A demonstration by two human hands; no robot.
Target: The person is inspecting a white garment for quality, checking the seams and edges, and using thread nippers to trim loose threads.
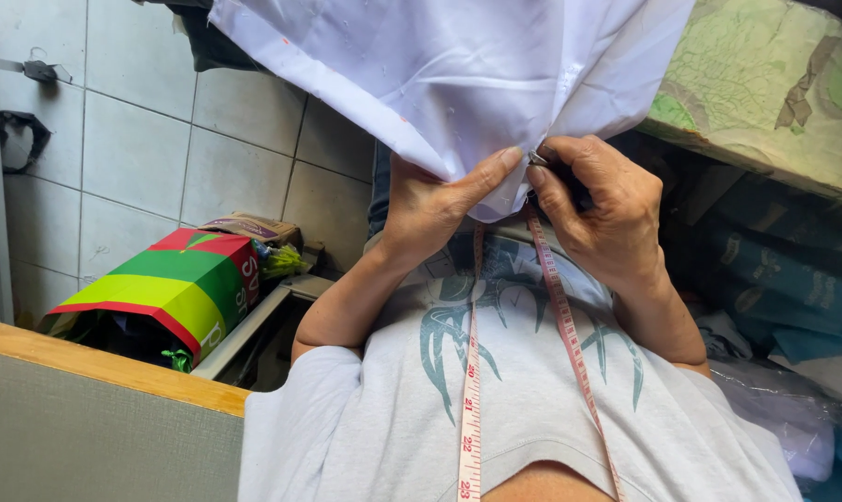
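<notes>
1. The person's left hand (pixel 430 206) pinches the lower edge of a white fabric (pixel 458 65), fingers stretched along the fold and thumb tucked behind it, so the hand is closed on the cloth.
2. The right hand (pixel 599 206) is curled shut, gripping the same gathered edge just beside the left; a small metal tip (pixel 538 159) shows between its thumb and forefinger, though whether it is a needle, a pin or the tip of a tool cannot be told.
3. The white fabric hangs down from above and bunches at the two hands, held up in front of the person's chest.
4. To do this well, the judgement is that the edge should stay taut between both hands, with the fold kept flat so that the metal tip meets only the intended layers.
5. A pink measuring tape (pixel 471 390) is draped round the neck, both tails lying down the grey printed shirt (pixel 532 409).
6. At the left, on the tiled floor (pixel 161 139), a boxy package (pixel 175 284) in green, yellow-green and red bands rests against a low metal frame, with a brown carton (pixel 254 226) just behind it.
7. At the upper right, a green and cream patterned surface (pixel 765 84) carries a strip of brown tape; bluish bundles lie below it.
</notes>
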